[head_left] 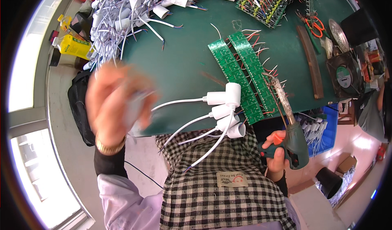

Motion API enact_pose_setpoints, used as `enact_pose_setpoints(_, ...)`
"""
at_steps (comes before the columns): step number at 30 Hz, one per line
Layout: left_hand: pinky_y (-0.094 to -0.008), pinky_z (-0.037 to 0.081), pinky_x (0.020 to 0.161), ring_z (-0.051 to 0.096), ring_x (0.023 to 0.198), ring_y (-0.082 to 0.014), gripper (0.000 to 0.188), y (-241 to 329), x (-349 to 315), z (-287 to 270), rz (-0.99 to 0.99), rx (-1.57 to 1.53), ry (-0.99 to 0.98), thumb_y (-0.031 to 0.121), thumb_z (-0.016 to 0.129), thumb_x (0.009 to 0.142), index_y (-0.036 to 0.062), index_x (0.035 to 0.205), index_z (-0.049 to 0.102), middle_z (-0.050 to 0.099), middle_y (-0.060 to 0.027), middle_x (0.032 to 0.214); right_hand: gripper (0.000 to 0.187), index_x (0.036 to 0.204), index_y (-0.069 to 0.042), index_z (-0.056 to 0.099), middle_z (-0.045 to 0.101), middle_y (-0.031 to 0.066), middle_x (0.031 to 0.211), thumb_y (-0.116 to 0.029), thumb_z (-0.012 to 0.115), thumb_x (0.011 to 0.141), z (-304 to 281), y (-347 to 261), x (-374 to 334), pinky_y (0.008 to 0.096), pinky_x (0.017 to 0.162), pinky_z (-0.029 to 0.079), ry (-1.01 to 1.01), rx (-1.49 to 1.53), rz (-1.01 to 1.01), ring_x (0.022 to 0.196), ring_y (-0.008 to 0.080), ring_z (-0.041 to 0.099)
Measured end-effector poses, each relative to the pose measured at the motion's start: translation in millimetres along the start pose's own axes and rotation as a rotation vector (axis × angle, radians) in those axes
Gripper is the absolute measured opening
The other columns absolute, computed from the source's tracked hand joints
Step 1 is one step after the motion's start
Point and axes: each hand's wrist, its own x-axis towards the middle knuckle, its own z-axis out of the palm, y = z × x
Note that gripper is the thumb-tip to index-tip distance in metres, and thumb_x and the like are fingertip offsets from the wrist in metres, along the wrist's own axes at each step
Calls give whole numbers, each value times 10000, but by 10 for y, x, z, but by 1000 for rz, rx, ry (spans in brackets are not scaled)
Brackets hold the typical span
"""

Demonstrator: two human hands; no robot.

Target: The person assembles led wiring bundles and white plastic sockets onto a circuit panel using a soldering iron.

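My right hand (276, 159) is wrapped round the grip of a dark green soldering gun (298, 142) with an orange trigger. Its long metal tip reaches up over two strips of green circuit boards (237, 79), which lie side by side with red and white wires along their edges. My left hand (116, 101) is smeared by motion above the table's left front edge. Something whitish blurs between its fingers, too unclear to name. Between my hands, several white cylindrical lamp sockets (232, 94) with white cables lie at the front edge, cables hanging over my checked apron (212, 189).
A heap of white sockets and cables (122, 19) covers the far left of the green table (175, 66). Wired boards (265, 9) sit at the back. At right are orange-handled pliers (316, 25), a wooden bar (309, 62) and a fan (345, 74); a yellow bottle (74, 46) stands left.
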Motion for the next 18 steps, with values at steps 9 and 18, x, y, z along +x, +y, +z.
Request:
enact_pose_setpoints(9, -297, 435, 631, 520, 756, -198, 162, -1063, 643, 426, 472, 806, -206, 34, 687, 705, 45, 849, 613, 509, -57, 772, 408, 1137, 61, 457, 564, 206, 918, -227, 520, 855, 68, 9, -110, 254, 571, 483, 72, -138, -79, 625, 176, 557)
enact_pose_setpoints(18, -346, 342, 709, 468, 709, -220, 70, -1137, 521, 593, 196, 737, -233, 101, 671, 630, 95, 694, 644, 501, -16, 719, 424, 1127, 61, 462, 569, 197, 928, -254, 541, 855, 87, -23, 24, 253, 555, 477, 84, -137, -61, 618, 168, 560)
